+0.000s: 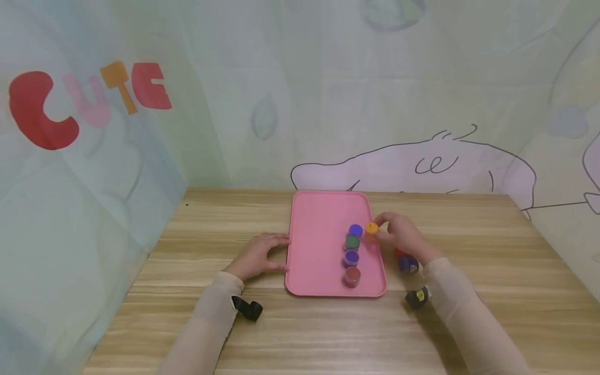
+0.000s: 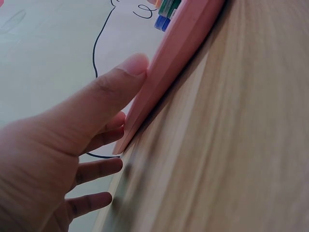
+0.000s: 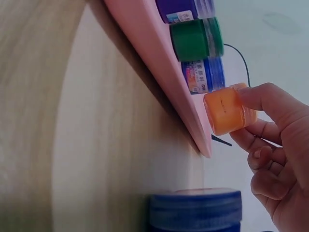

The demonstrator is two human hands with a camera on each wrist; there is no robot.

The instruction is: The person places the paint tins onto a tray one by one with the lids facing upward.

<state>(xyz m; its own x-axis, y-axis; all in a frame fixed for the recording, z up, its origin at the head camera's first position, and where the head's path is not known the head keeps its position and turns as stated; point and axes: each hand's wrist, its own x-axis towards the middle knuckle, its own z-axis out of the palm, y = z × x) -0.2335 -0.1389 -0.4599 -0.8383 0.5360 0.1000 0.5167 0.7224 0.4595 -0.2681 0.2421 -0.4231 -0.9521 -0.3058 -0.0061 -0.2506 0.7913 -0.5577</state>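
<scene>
My right hand [image 1: 404, 235] pinches a small orange paint jar [image 3: 224, 112] between thumb and fingers, tilted over the right edge of the pink tray [image 1: 319, 219]. Lined up along the tray's right side are several more paint jars: a blue jar [image 1: 355, 230], a green jar [image 1: 352, 243], a purple jar [image 1: 351, 259] and a red-brown jar [image 1: 352, 277] at the near end. At the tray's left edge, my left hand [image 1: 258, 256] has its thumb and fingertips at the rim, fingers spread and fairly straight, as the left wrist view shows.
Right of the tray, below my right wrist, a dark blue jar [image 1: 408, 264] and a red jar [image 1: 400, 252] are on the wooden table [image 1: 215, 219]. A printed cloth backdrop [image 1: 234, 104] stands behind the table and along its left side.
</scene>
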